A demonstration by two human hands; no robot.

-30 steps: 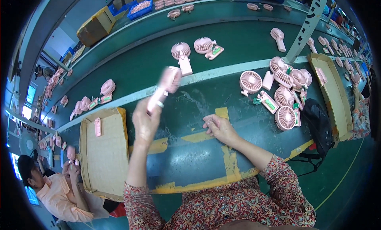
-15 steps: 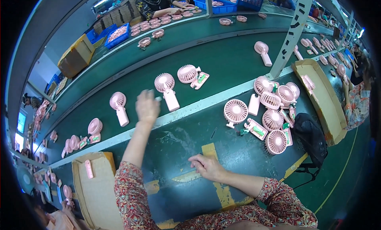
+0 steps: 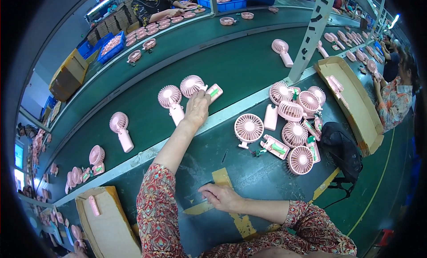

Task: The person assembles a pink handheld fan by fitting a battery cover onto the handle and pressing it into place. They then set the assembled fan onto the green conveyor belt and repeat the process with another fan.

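My left hand (image 3: pixel 197 109) reaches over the green belt, its fingers bent over the neck of a pink handheld fan (image 3: pixel 192 86). This fan's handle (image 3: pixel 215 92) is opened, with a green part showing inside; the fingertips are partly hidden. Just left of the hand is a closed pink fan (image 3: pixel 170 97), its handle partly behind my wrist. My right hand (image 3: pixel 223 198) rests on the worktable, fingers loosely curled and nothing visible in them. Beyond it to the right lies a pile of pink fans (image 3: pixel 294 132), some with opened handles.
Cardboard trays stand at left (image 3: pixel 104 222) and right (image 3: pixel 356 107), each with pink pieces. A black bag (image 3: pixel 341 151) hangs at the table's right edge. A white metal post (image 3: pixel 312 35) rises beside the belt. More fans (image 3: pixel 119 122) lie along it. Other people work across and to the right.
My left hand has moved right, past the closed fan, and come down on the opened one. The view has shifted slightly; my right hand stays on the table.
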